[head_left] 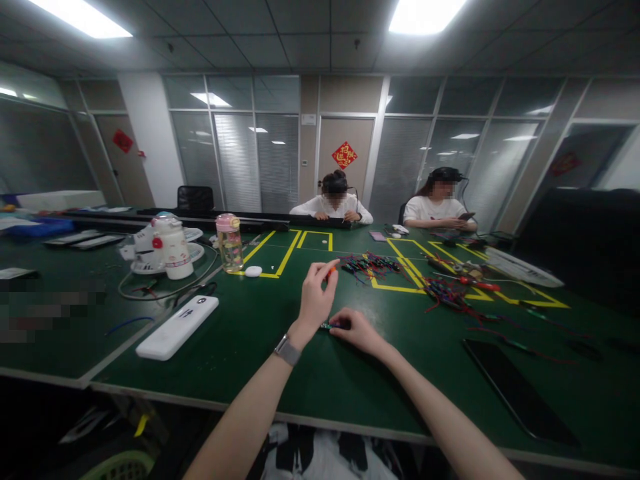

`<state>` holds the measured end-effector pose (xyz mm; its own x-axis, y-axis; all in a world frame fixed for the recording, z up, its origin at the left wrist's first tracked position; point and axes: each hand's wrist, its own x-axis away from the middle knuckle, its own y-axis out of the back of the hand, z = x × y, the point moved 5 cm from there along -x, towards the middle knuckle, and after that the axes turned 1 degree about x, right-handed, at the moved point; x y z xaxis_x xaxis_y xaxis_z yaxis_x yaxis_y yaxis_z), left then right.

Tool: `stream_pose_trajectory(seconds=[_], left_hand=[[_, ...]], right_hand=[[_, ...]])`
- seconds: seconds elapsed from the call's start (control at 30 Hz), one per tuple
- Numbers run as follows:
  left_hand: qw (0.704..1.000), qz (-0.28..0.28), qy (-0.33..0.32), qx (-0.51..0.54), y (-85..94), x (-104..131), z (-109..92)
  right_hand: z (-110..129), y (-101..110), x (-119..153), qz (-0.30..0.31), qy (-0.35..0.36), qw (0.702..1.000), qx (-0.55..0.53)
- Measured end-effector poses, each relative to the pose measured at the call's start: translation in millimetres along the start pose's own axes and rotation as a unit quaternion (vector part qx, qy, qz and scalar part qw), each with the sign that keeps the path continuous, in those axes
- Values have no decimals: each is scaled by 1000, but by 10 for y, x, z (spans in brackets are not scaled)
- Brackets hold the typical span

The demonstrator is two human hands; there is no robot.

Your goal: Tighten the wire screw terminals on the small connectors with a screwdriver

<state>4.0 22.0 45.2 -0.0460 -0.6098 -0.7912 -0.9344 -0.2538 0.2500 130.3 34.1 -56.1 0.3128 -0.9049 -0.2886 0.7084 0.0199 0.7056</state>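
Observation:
Raised over the green table, my left hand [317,297] has its fingers closed together. A small orange thing [331,271] shows between the thumb and fingers; its kind is hidden by the hand. Lower and to the right, my right hand [356,330] pinches a small green circuit board [326,326] close to the tabletop. The board's far end sticks out to the left, under my left wrist. Past my hands lies a pile of small wired boards [373,265] with red and dark leads.
A second wired pile [445,293] and a red-handled tool [480,285] lie to the right, near a black phone [517,387]. On the left are a white power bank [179,328], a bottle [229,243] and a white jug [173,247]. Two people sit across the table.

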Motion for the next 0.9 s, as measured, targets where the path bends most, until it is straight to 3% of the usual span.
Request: stream_pose_trajectory(seconds=[0.1,0.27,0.47,0.67,0.9], left_hand=[[1000,6,-10,29,-6,-3,-18],[999,-29,-5,-13,23,3,-8],[1000,5,-10,23,-10,-2,-8],[999,-28,2,-25,25,3,1],[1000,1,-18,1,-9,-1,-39]], right_hand=[[12,9,2,2,-1,1000,-4],[-1,11,-2,4,-4,1000,-15],[-36,-6,-10,9,3,999,-32],[-6,15,1,5,-7,999,-34],[-13,4,1,-2,3,999,-38]])
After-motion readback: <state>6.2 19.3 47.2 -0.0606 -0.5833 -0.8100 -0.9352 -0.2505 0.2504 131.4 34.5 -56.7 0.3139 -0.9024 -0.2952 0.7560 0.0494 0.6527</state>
